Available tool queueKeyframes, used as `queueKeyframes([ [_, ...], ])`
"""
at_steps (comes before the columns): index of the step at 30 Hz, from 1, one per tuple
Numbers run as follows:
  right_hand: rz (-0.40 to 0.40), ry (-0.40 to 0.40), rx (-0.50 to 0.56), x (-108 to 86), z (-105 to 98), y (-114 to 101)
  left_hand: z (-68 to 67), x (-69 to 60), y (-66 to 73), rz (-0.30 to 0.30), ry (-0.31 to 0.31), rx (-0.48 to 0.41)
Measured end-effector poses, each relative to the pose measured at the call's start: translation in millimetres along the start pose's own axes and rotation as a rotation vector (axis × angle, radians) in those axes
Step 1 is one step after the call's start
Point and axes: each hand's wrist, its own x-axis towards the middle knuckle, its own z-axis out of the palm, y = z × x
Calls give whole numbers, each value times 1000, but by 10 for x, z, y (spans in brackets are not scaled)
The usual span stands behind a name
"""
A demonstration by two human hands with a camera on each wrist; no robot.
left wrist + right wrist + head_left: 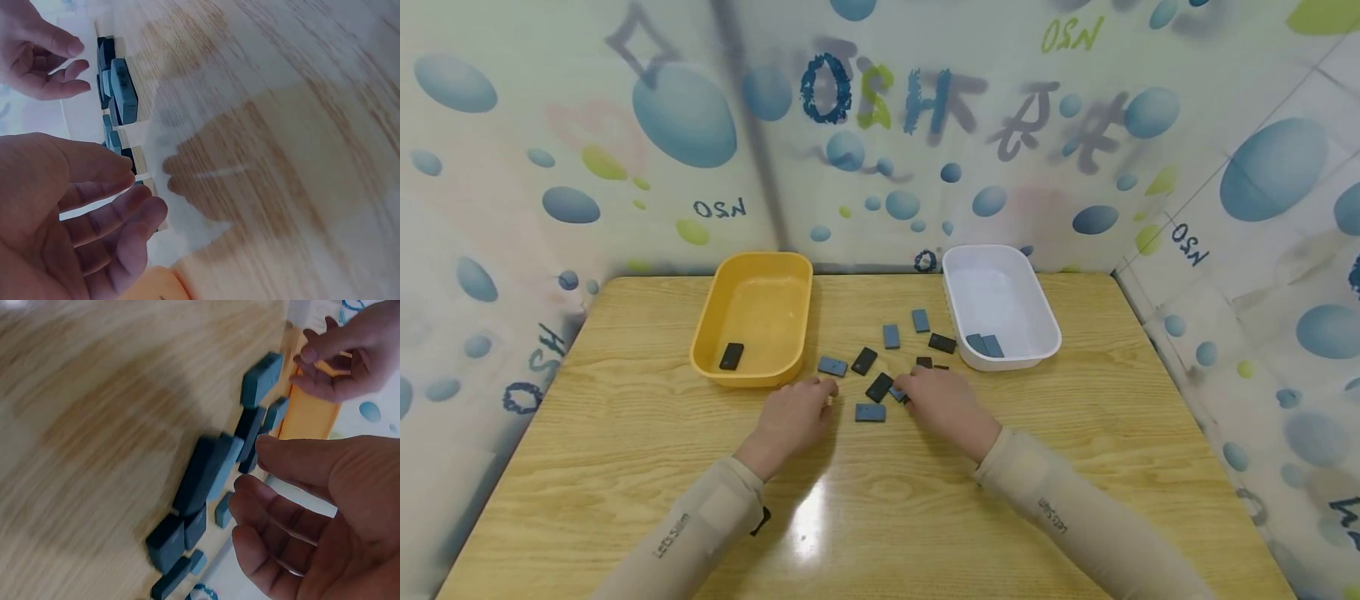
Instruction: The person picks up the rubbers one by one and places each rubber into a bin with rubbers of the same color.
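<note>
Small flat rectangular blocks lie scattered mid-table, among them a blue-grey block (870,412) and a black block (879,387). My right hand (942,405) reaches over the right part of this group, hiding some of them. In the right wrist view its thumb and fingers are apart and hold nothing, above a partly covered blue block (226,465). On the other side, my left hand (795,417) hovers near the yellow bin's front corner, fingers loosely bent and holding nothing. Another blue block (832,367) is just beyond it.
The yellow bin (706,333) at back left has one black block (732,356) inside. A white bin (1051,329) at back right contains two blue blocks (992,346). Behind the wooden table (865,517) hangs a patterned cloth (865,200).
</note>
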Motion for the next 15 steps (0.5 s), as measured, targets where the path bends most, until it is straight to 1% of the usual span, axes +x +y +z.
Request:
queueKeyframes([
  [4,-32,11,-4,12,25,-92,-1,-1,2,5,1,5],
  [10,-82,44,-10,20,59,-172,-5,1,0,9,6,2],
  [12,-97,45,-3,25,68,-188,-4,2,0,11,9,-1],
  [15,-111,26,1,44,91,-205,-10,6,1,9,3,3],
])
